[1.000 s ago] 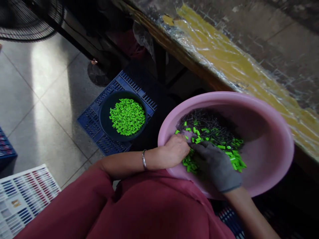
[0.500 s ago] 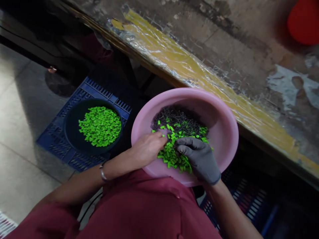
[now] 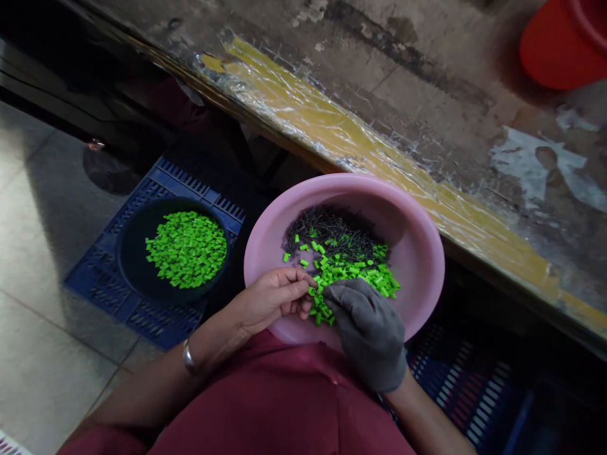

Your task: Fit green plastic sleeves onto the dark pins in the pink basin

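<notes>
Bare left hand (image 3: 279, 294): we are pinching thumb and forefinger together above the green pieces (image 3: 366, 272), but cannot tell what we are gripping.
Gloved right hand (image 3: 367, 332): we are bunching the fingers closed just beside it, any hold being hidden.
Pink basin (image 3: 420, 265): holding those pieces against dark, wiry strands (image 3: 327, 224).
Dark bowl (image 3: 130, 259): holding more green pieces, resting on blue crate (image 3: 97, 278).

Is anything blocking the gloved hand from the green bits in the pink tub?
Nothing I can see. The right hand reaches over the near rim of the pink tub, close to the green bits.
</notes>
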The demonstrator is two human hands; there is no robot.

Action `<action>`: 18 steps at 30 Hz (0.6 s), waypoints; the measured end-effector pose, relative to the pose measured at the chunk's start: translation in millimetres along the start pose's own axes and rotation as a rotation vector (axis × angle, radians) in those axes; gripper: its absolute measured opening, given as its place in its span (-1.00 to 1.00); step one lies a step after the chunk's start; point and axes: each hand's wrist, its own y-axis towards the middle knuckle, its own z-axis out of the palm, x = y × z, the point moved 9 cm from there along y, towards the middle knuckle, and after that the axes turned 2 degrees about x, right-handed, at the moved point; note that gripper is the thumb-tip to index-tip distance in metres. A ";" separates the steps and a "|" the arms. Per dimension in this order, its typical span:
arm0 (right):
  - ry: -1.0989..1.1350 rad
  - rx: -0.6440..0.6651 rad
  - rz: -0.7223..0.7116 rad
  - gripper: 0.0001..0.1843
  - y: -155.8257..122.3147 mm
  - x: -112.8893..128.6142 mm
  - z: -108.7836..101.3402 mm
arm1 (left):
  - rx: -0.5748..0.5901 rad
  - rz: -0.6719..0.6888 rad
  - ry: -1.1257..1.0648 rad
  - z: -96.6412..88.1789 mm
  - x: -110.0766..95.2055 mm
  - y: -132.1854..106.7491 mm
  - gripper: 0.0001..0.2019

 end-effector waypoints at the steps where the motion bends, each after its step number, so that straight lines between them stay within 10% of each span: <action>1: -0.014 0.000 -0.014 -0.82 -0.5 0.9 0.8 | 0.010 -0.005 -0.005 0.9 0.0 0.3 -0.77; 18: -0.218 0.055 -0.107 -0.75 4.0 20.1 6.4 | 0.012 -0.006 0.011 1.0 3.8 3.0 -0.67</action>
